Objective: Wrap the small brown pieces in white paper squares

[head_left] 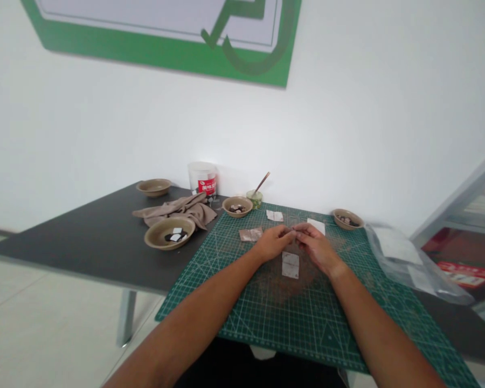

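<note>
Both my hands meet over the middle of the green cutting mat (307, 312). My left hand (272, 242) and my right hand (317, 247) have their fingertips pinched together on something small that I cannot make out. A small pale square piece (290, 264) lies on the mat just below my hands, on a patch of brownish dust. A brownish piece (250, 234) lies left of my left hand. Two white pieces (275, 215) (317, 224) lie just beyond my hands.
Tan bowls stand around: one with dark and white bits (170, 233), one at the far left (154, 187), one at the mat's far edge (237, 206), one at the right (347, 219). A beige cloth (178, 210), white tub (202, 179), small cup with a stick (255, 197) and clear plastic bag (408, 258) lie nearby.
</note>
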Demonstrator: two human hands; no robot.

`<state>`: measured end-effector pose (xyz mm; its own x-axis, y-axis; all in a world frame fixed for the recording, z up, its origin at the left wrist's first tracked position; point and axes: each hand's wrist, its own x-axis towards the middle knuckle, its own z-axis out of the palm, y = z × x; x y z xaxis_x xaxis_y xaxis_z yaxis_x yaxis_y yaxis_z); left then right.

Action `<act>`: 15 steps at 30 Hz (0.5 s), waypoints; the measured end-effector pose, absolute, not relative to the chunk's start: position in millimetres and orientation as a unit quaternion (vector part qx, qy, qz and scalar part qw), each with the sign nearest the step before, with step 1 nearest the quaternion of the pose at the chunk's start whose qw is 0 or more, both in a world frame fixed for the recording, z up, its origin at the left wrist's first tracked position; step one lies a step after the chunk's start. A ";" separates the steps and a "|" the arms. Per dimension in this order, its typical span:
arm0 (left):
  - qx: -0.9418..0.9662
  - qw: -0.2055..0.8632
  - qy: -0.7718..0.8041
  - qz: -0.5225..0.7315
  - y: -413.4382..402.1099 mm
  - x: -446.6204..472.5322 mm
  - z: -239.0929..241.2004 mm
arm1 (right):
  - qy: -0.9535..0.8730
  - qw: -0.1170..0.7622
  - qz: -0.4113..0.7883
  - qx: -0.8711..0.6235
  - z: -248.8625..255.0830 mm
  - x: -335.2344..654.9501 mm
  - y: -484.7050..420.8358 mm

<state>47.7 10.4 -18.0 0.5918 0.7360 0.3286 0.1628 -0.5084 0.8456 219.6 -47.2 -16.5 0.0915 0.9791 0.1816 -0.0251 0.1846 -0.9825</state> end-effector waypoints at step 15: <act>0.685 0.597 0.227 0.352 7.8 48.9 -17.0 | -0.521 0.564 0.474 -0.432 -11.4 214.7 -53.4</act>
<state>48.9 7.8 -17.0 0.6493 0.7307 0.2107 -0.1089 -0.1848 0.9767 214.7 -53.4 -11.4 0.0096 0.9841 0.1772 -0.0838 0.1774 -0.9806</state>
